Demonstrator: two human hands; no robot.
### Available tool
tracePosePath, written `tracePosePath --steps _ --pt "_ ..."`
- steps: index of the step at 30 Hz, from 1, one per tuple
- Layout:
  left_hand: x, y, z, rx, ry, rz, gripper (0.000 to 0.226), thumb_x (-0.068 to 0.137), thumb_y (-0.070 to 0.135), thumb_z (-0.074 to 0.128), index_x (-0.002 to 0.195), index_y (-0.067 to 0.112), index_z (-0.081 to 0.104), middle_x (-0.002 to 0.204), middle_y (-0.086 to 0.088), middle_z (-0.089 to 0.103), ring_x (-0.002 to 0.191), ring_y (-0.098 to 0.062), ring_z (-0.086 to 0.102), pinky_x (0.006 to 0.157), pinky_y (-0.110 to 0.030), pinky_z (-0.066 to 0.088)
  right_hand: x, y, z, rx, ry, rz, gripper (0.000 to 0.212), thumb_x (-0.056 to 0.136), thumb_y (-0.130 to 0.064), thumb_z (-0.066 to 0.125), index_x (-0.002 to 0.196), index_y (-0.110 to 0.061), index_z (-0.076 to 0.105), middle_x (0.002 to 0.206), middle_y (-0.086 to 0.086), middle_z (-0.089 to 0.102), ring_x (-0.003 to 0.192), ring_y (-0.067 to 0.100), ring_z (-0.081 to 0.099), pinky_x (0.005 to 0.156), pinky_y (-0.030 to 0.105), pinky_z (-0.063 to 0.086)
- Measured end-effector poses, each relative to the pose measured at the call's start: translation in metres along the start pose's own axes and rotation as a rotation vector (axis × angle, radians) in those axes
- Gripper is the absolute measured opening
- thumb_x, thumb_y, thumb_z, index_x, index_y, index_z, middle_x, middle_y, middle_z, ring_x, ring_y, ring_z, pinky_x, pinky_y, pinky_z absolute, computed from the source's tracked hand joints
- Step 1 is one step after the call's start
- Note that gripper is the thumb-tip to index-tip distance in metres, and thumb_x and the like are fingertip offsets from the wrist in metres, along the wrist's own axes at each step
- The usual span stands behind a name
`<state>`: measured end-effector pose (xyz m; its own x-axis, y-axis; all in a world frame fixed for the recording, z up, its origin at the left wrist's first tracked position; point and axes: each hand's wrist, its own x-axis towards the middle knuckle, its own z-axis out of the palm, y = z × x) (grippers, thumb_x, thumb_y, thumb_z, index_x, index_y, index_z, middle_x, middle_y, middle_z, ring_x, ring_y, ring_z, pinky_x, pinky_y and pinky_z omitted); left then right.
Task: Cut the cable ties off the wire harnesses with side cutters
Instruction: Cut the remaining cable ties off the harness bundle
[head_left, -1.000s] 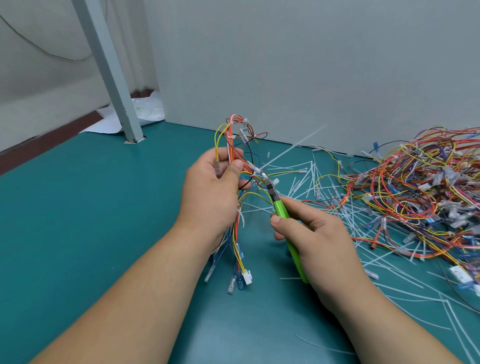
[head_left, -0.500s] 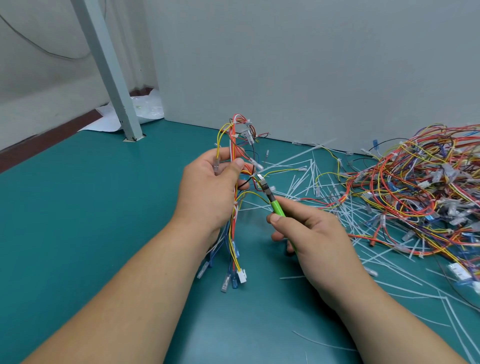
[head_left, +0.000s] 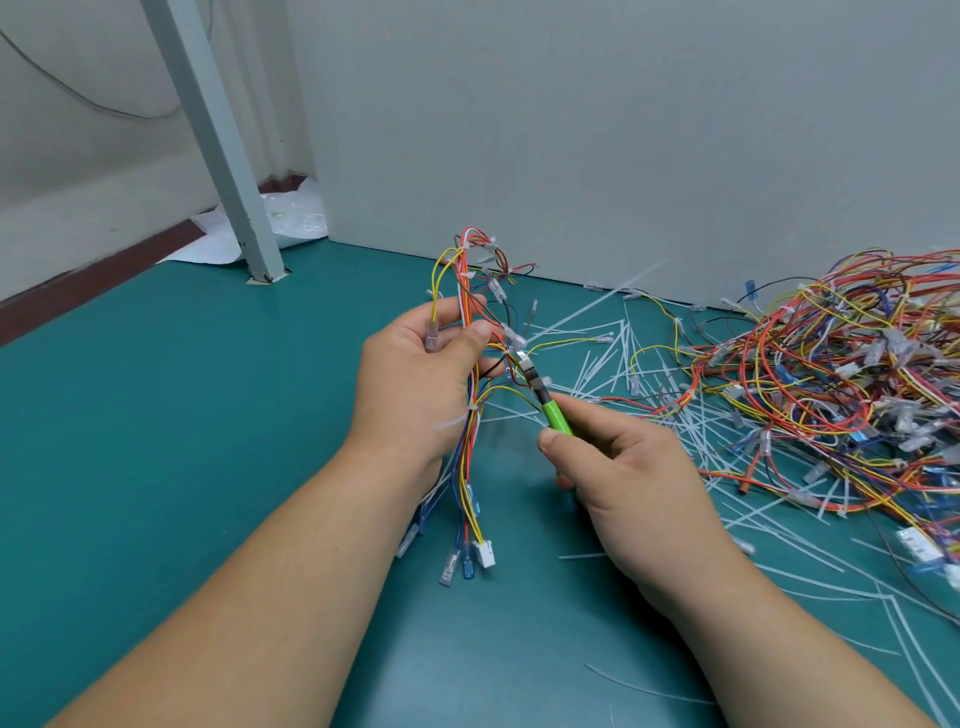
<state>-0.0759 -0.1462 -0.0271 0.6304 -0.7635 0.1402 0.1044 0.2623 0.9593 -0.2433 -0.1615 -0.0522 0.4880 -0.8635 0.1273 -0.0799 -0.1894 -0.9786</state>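
Observation:
My left hand (head_left: 415, 384) holds a wire harness (head_left: 470, 291) of red, yellow, white and blue wires upright above the green table; its connectors (head_left: 470, 558) hang below the hand. A white cable tie (head_left: 457, 418) wraps the bundle just under my palm, its tail pointing left. My right hand (head_left: 628, 478) grips green-handled side cutters (head_left: 550, 408). Their metal jaws (head_left: 525, 361) touch the wires right beside my left thumb, where a small white tie sits.
A big tangled heap of harnesses (head_left: 841, 374) covers the table's right side. Several cut white cable ties (head_left: 623, 364) lie scattered between it and my hands. A grey wall panel stands behind, and a slanted grey post (head_left: 228, 171) rises at the back left.
The cutter jaws have edged up and left into the bundle next to my left thumb. My right hand has turned so less of the green handle shows. The harness sits slightly lower.

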Motion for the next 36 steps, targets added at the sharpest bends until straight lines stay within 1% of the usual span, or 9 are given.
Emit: tracePosePath --steps 5,8,12,19,23,25,28,31,36 --pt "-0.001 0.001 0.001 -0.018 0.022 -0.040 0.021 0.095 -0.003 0.063 0.094 0.017 0.071 0.076 -0.001 0.077 0.058 -0.011 0.067 0.057 -0.019 0.055 0.001 0.001 0.002 0.053 0.065 0.006 0.018 0.085 -0.036 0.066 0.095 -0.024 0.076 0.065 0.002 0.048 0.061 0.018 0.039 0.058 0.033 0.032" --pt "-0.003 0.001 0.002 -0.019 0.052 -0.088 0.020 0.093 -0.002 0.066 0.094 0.018 0.069 0.068 0.003 0.074 0.056 -0.013 0.071 0.048 -0.018 0.051 0.001 0.001 0.005 0.333 0.101 0.117 0.020 0.081 -0.031 0.066 0.095 -0.020 0.075 0.075 0.004 0.063 0.056 0.019 0.049 0.047 0.027 0.035" --pt "-0.005 -0.001 0.003 0.002 0.056 -0.108 0.022 0.089 0.001 0.072 0.093 0.017 0.058 0.065 0.000 0.072 0.059 -0.015 0.072 0.044 -0.024 0.051 -0.002 -0.003 0.004 0.721 -0.118 0.210 0.029 0.084 -0.027 0.062 0.105 -0.008 0.070 0.086 0.012 0.063 0.054 0.020 0.051 0.046 0.027 0.036" --pt "-0.012 -0.004 0.006 0.060 -0.008 -0.046 0.036 0.087 -0.002 0.072 0.087 0.017 0.042 0.067 0.003 0.066 0.055 -0.018 0.068 0.050 -0.035 0.057 -0.003 -0.003 0.001 0.744 -0.361 0.246 0.059 0.079 -0.027 0.064 0.135 -0.010 0.062 0.130 0.026 0.066 0.061 0.019 0.054 0.053 0.027 0.034" --pt "-0.014 -0.002 0.004 0.251 -0.035 0.028 0.043 0.086 0.020 0.076 0.103 0.024 0.037 0.099 -0.007 0.073 0.083 -0.026 0.075 0.082 -0.046 0.058 -0.001 -0.002 -0.001 0.835 -0.299 0.221 0.067 0.069 -0.014 0.068 0.134 -0.001 0.060 0.134 0.019 0.066 0.061 0.016 0.050 0.052 0.026 0.036" --pt "-0.016 0.001 0.003 0.512 -0.003 0.122 0.052 0.087 0.034 0.075 0.116 0.030 0.032 0.117 0.001 0.062 0.093 -0.011 0.069 0.083 -0.026 0.052 0.000 -0.003 -0.003 0.908 -0.292 0.197 0.075 0.065 -0.017 0.076 0.136 0.000 0.058 0.132 0.018 0.066 0.062 0.016 0.049 0.053 0.026 0.034" --pt "-0.019 0.007 -0.001 0.783 0.094 0.385 0.056 0.084 0.032 0.071 0.128 0.030 0.037 0.127 0.001 0.038 0.121 -0.021 0.047 0.103 -0.037 0.042 0.002 -0.004 -0.009 1.004 -0.318 0.185 0.084 0.062 -0.021 0.078 0.139 0.000 0.054 0.124 0.015 0.066 0.062 0.014 0.045 0.055 0.027 0.034" --pt "-0.019 0.011 -0.004 0.815 -0.143 0.537 0.037 0.081 0.020 0.063 0.116 0.032 0.063 0.119 0.003 0.044 0.118 -0.021 0.048 0.107 -0.043 0.039 0.004 -0.006 -0.015 1.098 -0.356 0.154 0.067 0.064 -0.018 0.074 0.128 -0.003 0.064 0.111 0.008 0.067 0.063 0.012 0.044 0.056 0.025 0.035" --pt "-0.023 0.006 -0.003 0.691 -0.446 0.323 0.049 0.086 0.036 0.064 0.132 0.050 0.059 0.111 0.006 0.050 0.111 -0.009 0.052 0.099 -0.015 0.038 0.003 -0.008 -0.021 1.194 -0.395 0.169 0.056 0.067 -0.016 0.065 0.122 -0.004 0.067 0.104 0.004 0.063 0.064 0.010 0.047 0.057 0.023 0.038"
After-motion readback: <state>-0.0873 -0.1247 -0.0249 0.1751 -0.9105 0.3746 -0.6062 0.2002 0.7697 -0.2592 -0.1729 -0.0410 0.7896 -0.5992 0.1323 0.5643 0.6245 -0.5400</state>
